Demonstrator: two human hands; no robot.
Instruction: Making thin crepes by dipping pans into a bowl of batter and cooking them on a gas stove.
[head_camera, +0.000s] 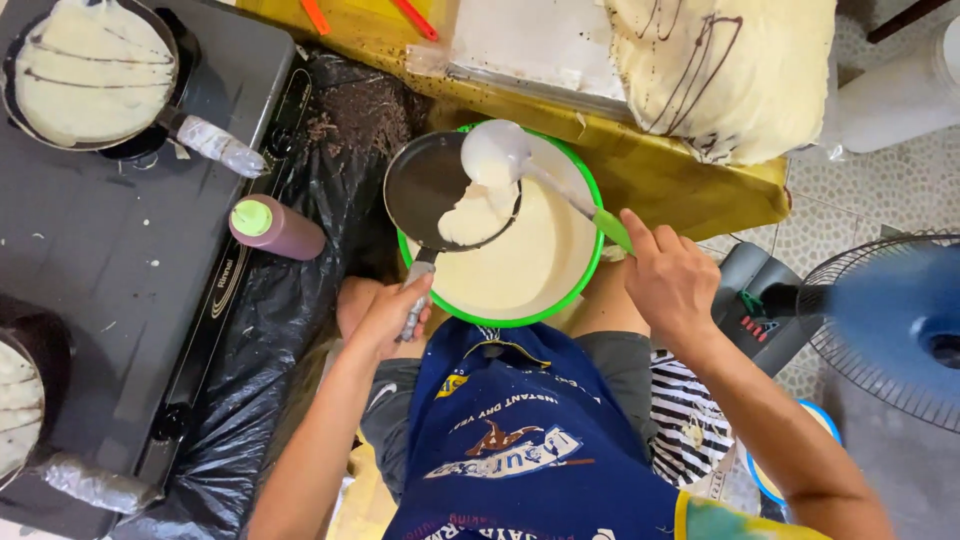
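My left hand (390, 315) grips the handle of a small black frying pan (425, 180), held over a green-rimmed bowl of pale batter (555, 290). My right hand (672, 280) holds a green-handled ladle (495, 150) tipped over the pan. Batter runs from the ladle onto the pan's right side. Both hands are just above my lap and blue apron.
A dark stove (120, 250) lies to the left, with a pan of crepe with chocolate lines (90, 70) and another pan (20, 400). A brown squeeze bottle (275, 228) lies beside it. Stacked crepes (720, 70) rest on a yellow table; a fan (890, 320) spins at right.
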